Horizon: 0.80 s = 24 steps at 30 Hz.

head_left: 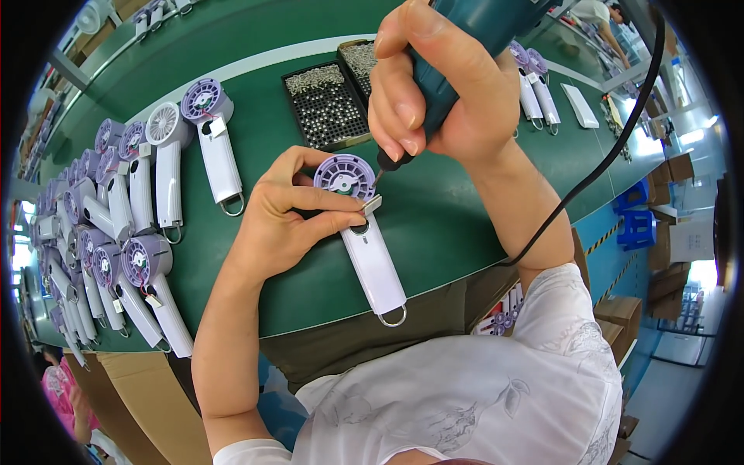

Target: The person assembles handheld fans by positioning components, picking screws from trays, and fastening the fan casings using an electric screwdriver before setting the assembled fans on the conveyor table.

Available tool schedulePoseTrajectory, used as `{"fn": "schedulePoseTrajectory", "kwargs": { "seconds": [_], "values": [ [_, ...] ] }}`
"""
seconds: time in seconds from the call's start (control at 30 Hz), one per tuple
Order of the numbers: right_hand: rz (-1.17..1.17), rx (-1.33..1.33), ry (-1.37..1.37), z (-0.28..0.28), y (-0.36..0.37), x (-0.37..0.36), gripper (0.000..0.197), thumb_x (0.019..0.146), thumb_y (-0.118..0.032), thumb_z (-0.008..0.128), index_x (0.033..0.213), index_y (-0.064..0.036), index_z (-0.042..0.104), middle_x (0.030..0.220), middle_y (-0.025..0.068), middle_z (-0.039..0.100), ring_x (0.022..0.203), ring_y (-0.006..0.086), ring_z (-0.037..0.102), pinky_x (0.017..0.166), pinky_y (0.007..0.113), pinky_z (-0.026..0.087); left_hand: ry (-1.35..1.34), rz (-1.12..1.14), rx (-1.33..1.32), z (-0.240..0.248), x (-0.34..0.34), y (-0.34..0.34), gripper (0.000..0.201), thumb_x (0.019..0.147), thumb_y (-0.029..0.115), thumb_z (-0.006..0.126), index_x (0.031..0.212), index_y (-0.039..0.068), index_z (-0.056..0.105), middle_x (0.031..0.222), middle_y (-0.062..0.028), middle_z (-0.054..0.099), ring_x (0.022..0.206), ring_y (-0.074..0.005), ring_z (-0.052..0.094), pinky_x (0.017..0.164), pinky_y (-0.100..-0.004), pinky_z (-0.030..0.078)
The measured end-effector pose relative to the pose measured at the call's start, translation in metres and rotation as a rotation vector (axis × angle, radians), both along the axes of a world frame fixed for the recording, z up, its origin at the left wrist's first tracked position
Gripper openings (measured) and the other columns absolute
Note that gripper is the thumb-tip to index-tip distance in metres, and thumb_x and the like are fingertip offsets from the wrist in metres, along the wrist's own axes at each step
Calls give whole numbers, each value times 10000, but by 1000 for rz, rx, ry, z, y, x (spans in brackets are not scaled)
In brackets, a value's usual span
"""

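A white handheld fan (375, 267) with an open lavender head lies on the green bench in front of me. My left hand (279, 217) is closed around its neck, thumb and forefinger pinched beside a small pale block (373, 205) there. The other left fingers rest behind the fan head (341, 177). Gripped in my right hand (473, 101) is a dark teal electric screwdriver (484, 27), tilted down to the left. Its thin bit meets the right rim of the fan head; any screw at the tip is too small to make out.
Black trays of small screws (324, 108) stand beyond the fan. Many similar fans (128, 201) crowd the left side of the bench (442, 256). A black cord (597, 170) arcs down past my right arm. More fans and a white handle cover (580, 106) lie far right.
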State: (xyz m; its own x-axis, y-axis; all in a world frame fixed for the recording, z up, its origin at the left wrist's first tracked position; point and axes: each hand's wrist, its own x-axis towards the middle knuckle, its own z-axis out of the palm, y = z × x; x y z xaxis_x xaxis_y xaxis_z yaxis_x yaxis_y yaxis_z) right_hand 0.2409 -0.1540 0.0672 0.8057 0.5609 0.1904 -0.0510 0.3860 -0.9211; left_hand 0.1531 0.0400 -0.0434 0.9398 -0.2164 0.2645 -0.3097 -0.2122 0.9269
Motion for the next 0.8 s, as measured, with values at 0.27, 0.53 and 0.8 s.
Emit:
{"fn": "schedulePoseTrajectory", "kwargs": {
  "seconds": [0.27,0.53,0.8],
  "values": [
    [61,33,-297,-22,9,7,200,1036,-126,533,970,55,589,582,109,557,397,180,515,393,353,475,-2,-2,-20,0,0,-1,248,755,58,898,981,149,851,1154,-64,606,904,-143,602,793,-281,527],
    [85,-57,-308,-33,15,-11,204,925,-100,746,766,-6,660,588,16,626,465,59,574,426,231,420,15,-35,-37,-2,0,-1,241,759,43,886,977,138,849,1172,-52,622,966,-171,633,852,-309,549],
    [179,-98,-293,-34,15,-8,135,971,-85,642,929,-17,533,612,72,573,458,138,520,418,293,420,-128,2,64,-6,6,7,254,728,87,898,968,157,851,1113,-81,639,1051,-247,623,874,-361,537]
  ]
}}
